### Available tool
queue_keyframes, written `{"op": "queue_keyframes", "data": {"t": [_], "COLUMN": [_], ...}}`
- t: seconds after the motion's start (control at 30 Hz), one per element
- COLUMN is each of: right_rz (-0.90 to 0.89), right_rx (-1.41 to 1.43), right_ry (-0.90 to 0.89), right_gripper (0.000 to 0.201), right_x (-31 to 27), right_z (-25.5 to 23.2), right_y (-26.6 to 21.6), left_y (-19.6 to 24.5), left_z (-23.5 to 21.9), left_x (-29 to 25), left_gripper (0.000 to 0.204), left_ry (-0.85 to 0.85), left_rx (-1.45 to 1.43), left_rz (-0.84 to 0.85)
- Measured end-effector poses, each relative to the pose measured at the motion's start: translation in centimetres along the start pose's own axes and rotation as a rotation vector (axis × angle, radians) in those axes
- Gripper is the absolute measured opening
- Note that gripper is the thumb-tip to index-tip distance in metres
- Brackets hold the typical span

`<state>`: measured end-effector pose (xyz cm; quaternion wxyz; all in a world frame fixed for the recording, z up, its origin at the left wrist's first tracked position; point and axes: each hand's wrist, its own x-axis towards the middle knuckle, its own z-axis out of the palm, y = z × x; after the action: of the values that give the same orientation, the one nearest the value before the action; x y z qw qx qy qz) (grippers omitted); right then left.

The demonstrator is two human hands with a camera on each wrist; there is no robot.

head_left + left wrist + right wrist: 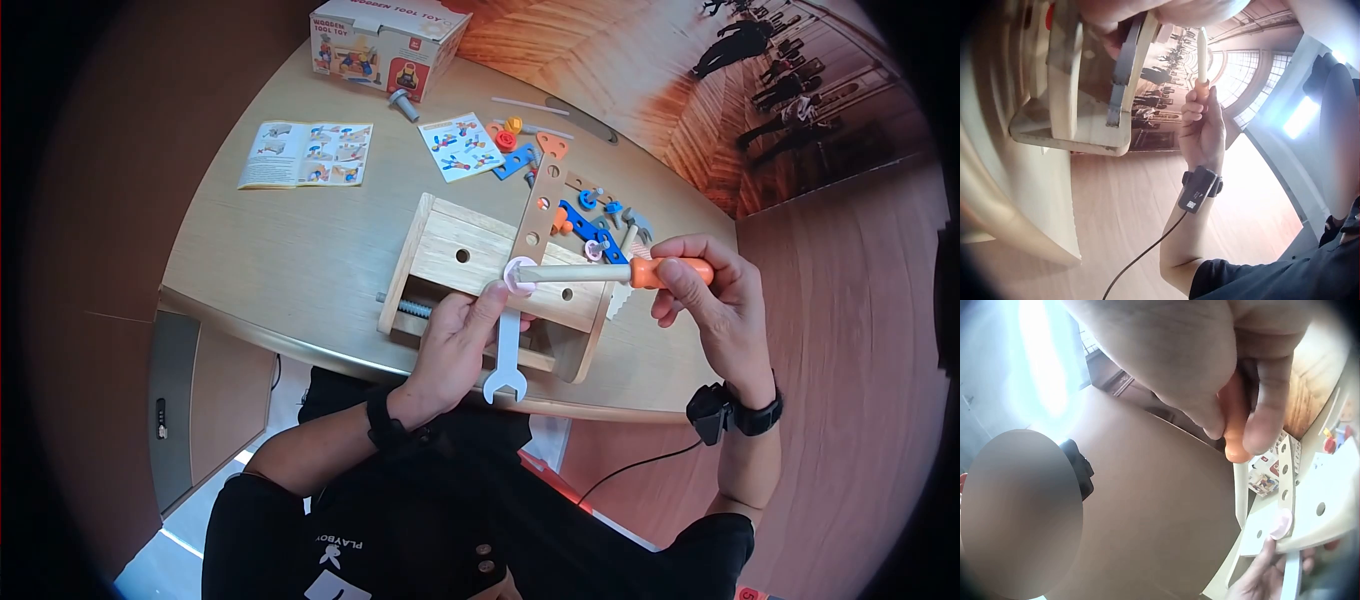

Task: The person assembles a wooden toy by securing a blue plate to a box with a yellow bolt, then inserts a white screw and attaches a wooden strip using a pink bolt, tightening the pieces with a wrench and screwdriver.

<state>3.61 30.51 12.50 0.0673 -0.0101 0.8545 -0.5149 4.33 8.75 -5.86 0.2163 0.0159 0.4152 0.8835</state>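
My right hand [722, 300] grips the orange handle of a toy screwdriver [585, 273]. Its pale shaft points left, the tip right at the slotted pink bolt head [517, 280]. With the thumb beside that bolt head, my left hand [450, 345] holds a grey toy wrench [508, 350], its fingers curled behind it. The wrench's open end hangs toward me. From the pink bolt, a brown wooden strip with holes [543, 200] stretches away across the wooden toy workbench [440, 250]. In the right wrist view the orange handle [1235, 419] lies between thumb and fingers.
Right of the strip lie several toy parts, among them a blue strip [590, 232] and a toy hammer [632, 228]. A booklet [300, 155], a picture card [460, 146], a grey bolt [404, 105] and a toy box [385, 45] are farther back on the table [230, 225].
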Motion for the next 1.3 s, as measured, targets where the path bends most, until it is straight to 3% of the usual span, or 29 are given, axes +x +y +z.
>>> {"op": "queue_keyframes", "data": {"t": [0.17, 0.23, 0.57, 0.77, 0.97, 1.17, 1.3], "right_rz": [-0.051, -0.357, -0.417, -0.585, -0.825, -0.9, -0.827], "right_rx": [-0.161, -0.404, -0.516, -0.776, -1.056, -1.115, -1.176], "right_ry": [0.041, 0.006, 0.006, 0.013, -0.17, -0.321, -0.369], "right_gripper": [0.023, 0.019, 0.022, 0.025, 0.025, 0.031, 0.029], "right_x": [-0.3, -0.3, -0.1, 0.1, 0.5, 1.1, 1.7], "right_z": [0.1, 0.2, 0.4, 0.7, 1.7, 2.7, 3.1], "right_y": [0.3, 0.9, 0.0, -2.0, -5.1, -7.4, -8.9], "left_y": [0.0, -0.1, 0.2, -0.1, 0.1, -0.1, 0.0], "left_z": [0.0, 0.0, 0.1, -0.2, 0.0, -0.2, -0.1], "left_x": [0.0, -0.1, -0.1, -0.1, -0.1, -0.1, -0.1], "left_gripper": [0.045, 0.045, 0.046, 0.046, 0.047, 0.049, 0.053], "left_ry": [0.006, 0.019, 0.015, 0.009, 0.013, 0.014, 0.007], "left_rx": [0.021, 0.018, 0.032, 0.043, 0.045, 0.04, 0.048], "left_rz": [0.009, 0.014, -0.013, -0.004, -0.022, -0.03, -0.017]}}
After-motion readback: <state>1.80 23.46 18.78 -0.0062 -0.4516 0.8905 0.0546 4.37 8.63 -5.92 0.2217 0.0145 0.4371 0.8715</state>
